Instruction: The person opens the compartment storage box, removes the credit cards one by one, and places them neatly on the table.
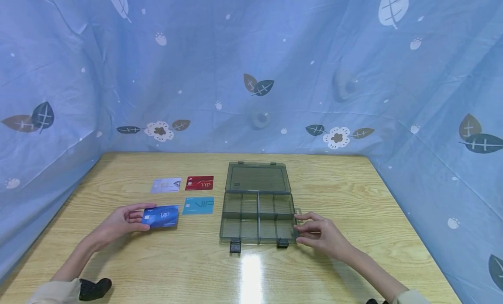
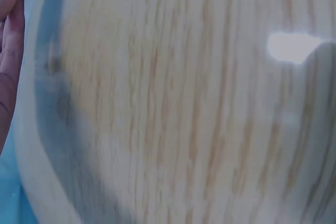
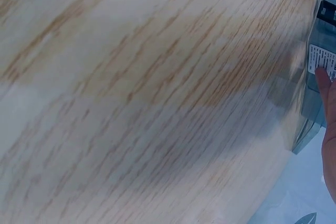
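My left hand pinches a dark blue VIP card at its left edge, above the left part of the table. Close by lie a light blue VIP card, a red VIP card and a pale silver card. The divided grey see-through box is flat, with its lid laid back. Against the box's right side rest the fingers of my right hand. In the right wrist view a fingertip touches a white label on the box.
The wooden table has a bright reflection near its front. Two dark latches, left and right, stick out from the box's front edge. Blue patterned cloth hangs behind and at both sides.
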The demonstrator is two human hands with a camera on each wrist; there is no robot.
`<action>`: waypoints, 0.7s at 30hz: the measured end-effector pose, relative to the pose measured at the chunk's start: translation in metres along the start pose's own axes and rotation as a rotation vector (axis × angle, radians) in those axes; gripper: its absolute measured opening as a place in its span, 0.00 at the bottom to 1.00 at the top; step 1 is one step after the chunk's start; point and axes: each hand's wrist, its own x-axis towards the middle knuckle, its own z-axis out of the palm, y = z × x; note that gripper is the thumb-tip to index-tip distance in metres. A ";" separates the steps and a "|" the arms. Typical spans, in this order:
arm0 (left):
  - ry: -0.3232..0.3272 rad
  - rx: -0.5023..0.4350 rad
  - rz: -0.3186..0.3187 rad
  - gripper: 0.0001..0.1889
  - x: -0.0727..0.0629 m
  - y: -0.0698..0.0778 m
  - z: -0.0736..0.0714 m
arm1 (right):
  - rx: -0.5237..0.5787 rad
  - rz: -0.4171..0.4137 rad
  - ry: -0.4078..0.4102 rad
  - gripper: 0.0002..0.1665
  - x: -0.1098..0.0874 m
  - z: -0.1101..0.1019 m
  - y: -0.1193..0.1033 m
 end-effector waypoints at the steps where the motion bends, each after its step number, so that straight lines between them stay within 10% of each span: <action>1: -0.005 0.002 0.008 0.34 0.000 -0.001 -0.002 | -0.001 0.000 0.001 0.14 0.000 0.000 0.000; 21: -0.022 0.003 0.004 0.36 0.015 -0.013 -0.015 | -0.006 -0.009 0.005 0.15 0.000 0.000 0.001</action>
